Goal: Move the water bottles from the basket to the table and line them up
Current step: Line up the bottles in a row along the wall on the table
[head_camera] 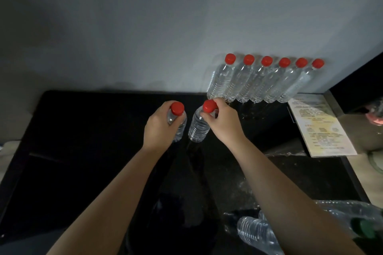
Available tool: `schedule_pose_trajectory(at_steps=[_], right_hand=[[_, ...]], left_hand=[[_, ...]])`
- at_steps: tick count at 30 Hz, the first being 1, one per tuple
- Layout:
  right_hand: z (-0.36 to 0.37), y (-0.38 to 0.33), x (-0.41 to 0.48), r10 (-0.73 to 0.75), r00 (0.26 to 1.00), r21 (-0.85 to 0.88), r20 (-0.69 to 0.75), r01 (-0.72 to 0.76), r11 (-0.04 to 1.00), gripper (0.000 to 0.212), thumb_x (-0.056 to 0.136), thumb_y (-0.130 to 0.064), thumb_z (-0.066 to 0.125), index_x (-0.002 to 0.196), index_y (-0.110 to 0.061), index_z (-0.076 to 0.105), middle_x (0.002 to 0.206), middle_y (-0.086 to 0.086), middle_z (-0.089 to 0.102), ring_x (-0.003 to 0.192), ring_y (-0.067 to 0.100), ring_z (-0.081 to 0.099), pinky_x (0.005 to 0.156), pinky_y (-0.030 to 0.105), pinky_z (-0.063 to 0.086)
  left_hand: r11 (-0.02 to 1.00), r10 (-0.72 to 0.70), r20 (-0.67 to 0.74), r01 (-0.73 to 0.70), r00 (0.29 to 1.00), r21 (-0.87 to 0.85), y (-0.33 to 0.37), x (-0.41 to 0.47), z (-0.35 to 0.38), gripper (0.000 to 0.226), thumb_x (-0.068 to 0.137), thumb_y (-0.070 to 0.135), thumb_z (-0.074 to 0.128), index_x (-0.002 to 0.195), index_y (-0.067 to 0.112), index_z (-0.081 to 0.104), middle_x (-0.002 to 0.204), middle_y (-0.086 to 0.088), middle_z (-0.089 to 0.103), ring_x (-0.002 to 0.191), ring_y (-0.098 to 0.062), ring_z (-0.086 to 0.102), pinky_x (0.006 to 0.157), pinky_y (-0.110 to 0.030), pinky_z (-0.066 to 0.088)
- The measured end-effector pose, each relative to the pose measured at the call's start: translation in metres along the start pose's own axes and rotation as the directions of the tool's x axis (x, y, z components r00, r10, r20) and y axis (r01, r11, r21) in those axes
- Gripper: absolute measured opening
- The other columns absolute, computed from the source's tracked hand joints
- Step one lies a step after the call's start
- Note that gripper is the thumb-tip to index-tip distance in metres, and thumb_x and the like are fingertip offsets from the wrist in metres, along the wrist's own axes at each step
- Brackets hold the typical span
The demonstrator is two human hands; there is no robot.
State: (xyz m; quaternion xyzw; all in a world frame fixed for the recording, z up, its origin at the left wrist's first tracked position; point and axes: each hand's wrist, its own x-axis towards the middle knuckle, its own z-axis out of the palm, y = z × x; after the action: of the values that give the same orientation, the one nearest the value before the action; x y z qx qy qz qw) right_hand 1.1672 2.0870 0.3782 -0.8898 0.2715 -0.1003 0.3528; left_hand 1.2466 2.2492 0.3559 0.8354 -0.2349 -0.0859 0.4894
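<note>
Left bottle point(178, 125) wrapped by left grip point(158, 127), right bottle point(198, 128) neck-pinched by right grip point(224, 125), both upright, poised to extend row point(259, 83) on table point(93, 130).

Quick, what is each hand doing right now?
Left hand: grips the left bottle just below its red cap.
Right hand: grips the right bottle at its neck.

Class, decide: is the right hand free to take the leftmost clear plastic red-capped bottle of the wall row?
Probably not yet. The leftmost clear plastic red-capped row bottle stands close, unobstructed, but the right hand grips another clear red-capped bottle.
</note>
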Motion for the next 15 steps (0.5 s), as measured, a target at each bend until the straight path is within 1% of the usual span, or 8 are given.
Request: schedule_pose_trajectory(at_steps=[2, 4, 6, 7, 9, 11, 13, 15], right_hand=[[0.004, 0.004, -0.006, 0.016, 1.0, 0.106, 0.02, -0.018, 0.994, 0.031, 0.086, -0.026, 0.07, 0.113, -0.019, 0.057, 0.103, -0.006, 0.065, 0.096, 0.006, 0.058, 0.09, 0.024, 0.044], [0.01, 0.01, -0.011, 0.025, 1.0, 0.21, 0.019, -0.028, 0.977, 0.033, 0.086, -0.025, 0.07, 0.115, -0.023, 0.056, 0.106, -0.01, 0.065, 0.1, 0.001, 0.059, 0.095, 0.024, 0.044], [0.021, 0.02, -0.014, 0.064, 0.998, 0.292, 0.028, -0.069, 0.954, 0.046, 0.084, -0.023, 0.072, 0.124, -0.024, 0.052, 0.111, -0.013, 0.064, 0.104, -0.004, 0.057, 0.094, 0.019, 0.044], [0.027, 0.026, -0.015, 0.096, 0.994, 0.33, 0.047, -0.106, 0.938, 0.054, 0.082, -0.021, 0.073, 0.13, -0.025, 0.049, 0.114, -0.014, 0.062, 0.104, -0.007, 0.056, 0.093, 0.014, 0.042], [0.044, 0.039, -0.018, 0.176, 0.981, 0.392, 0.087, -0.196, 0.899, 0.063, 0.081, -0.02, 0.075, 0.134, -0.028, 0.043, 0.115, -0.019, 0.058, 0.105, -0.011, 0.052, 0.091, 0.011, 0.038], [0.063, 0.053, -0.021, 0.246, 0.964, 0.435, 0.098, -0.264, 0.861, 0.062, 0.08, -0.023, 0.076, 0.133, -0.03, 0.045, 0.116, -0.021, 0.058, 0.107, -0.011, 0.052, 0.097, 0.018, 0.039], [0.081, 0.065, -0.023, 0.3, 0.951, 0.473, 0.079, -0.301, 0.828, 0.056, 0.079, -0.023, 0.077, 0.128, -0.027, 0.05, 0.117, -0.019, 0.06, 0.11, -0.008, 0.054, 0.102, 0.025, 0.043], [0.096, 0.076, -0.024, 0.323, 0.945, 0.467, 0.045, -0.306, 0.83, 0.051, 0.079, -0.022, 0.077, 0.124, -0.026, 0.052, 0.115, -0.021, 0.06, 0.11, -0.007, 0.054, 0.103, 0.025, 0.043]], left_hand=[[0.999, 0.016, 0.002, -0.016, 1.0, -0.042, -0.004, -0.002, 0.005, 0.037, 0.087, 0.027, 0.067, 0.122, 0.022, 0.057, 0.11, 0.009, 0.064, 0.102, -0.005, 0.06, 0.091, -0.033, 0.052], [0.999, 0.015, 0.008, -0.014, 1.0, -0.047, -0.008, -0.005, 0.01, 0.045, 0.086, 0.027, 0.067, 0.128, 0.024, 0.052, 0.119, 0.01, 0.059, 0.108, -0.004, 0.056, 0.091, -0.022, 0.048], [0.999, -0.006, 0.032, 0.008, 0.999, -0.048, -0.016, -0.009, 0.014, 0.056, 0.084, 0.024, 0.07, 0.134, 0.028, 0.044, 0.126, 0.016, 0.049, 0.111, 0.001, 0.048, 0.086, -0.009, 0.037], [0.998, -0.02, 0.043, 0.023, 0.999, -0.057, -0.021, -0.01, 0.017, 0.063, 0.083, 0.021, 0.071, 0.137, 0.03, 0.04, 0.128, 0.018, 0.044, 0.112, 0.004, 0.045, 0.083, -0.005, 0.034], [0.995, -0.055, 0.055, 0.059, 0.997, -0.077, -0.033, -0.008, 0.021, 0.074, 0.081, 0.018, 0.074, 0.141, 0.033, 0.033, 0.13, 0.02, 0.04, 0.11, 0.007, 0.044, 0.077, 0.0, 0.035], [0.991, -0.092, 0.058, 0.097, 0.994, -0.091, -0.048, -0.005, 0.027, 0.076, 0.08, 0.019, 0.075, 0.141, 0.033, 0.032, 0.13, 0.019, 0.041, 0.108, 0.007, 0.046, 0.074, 0.001, 0.036], [0.986, -0.141, 0.068, 0.147, 0.988, -0.084, -0.064, -0.004, 0.035, 0.076, 0.079, 0.023, 0.076, 0.141, 0.031, 0.033, 0.13, 0.016, 0.045, 0.112, 0.003, 0.047, 0.079, -0.005, 0.035], [0.982, -0.175, 0.06, 0.179, 0.983, -0.059, -0.08, -0.007, 0.045, 0.073, 0.078, 0.025, 0.076, 0.14, 0.028, 0.036, 0.131, 0.013, 0.048, 0.115, 0.0, 0.048, 0.086, -0.01, 0.037]])
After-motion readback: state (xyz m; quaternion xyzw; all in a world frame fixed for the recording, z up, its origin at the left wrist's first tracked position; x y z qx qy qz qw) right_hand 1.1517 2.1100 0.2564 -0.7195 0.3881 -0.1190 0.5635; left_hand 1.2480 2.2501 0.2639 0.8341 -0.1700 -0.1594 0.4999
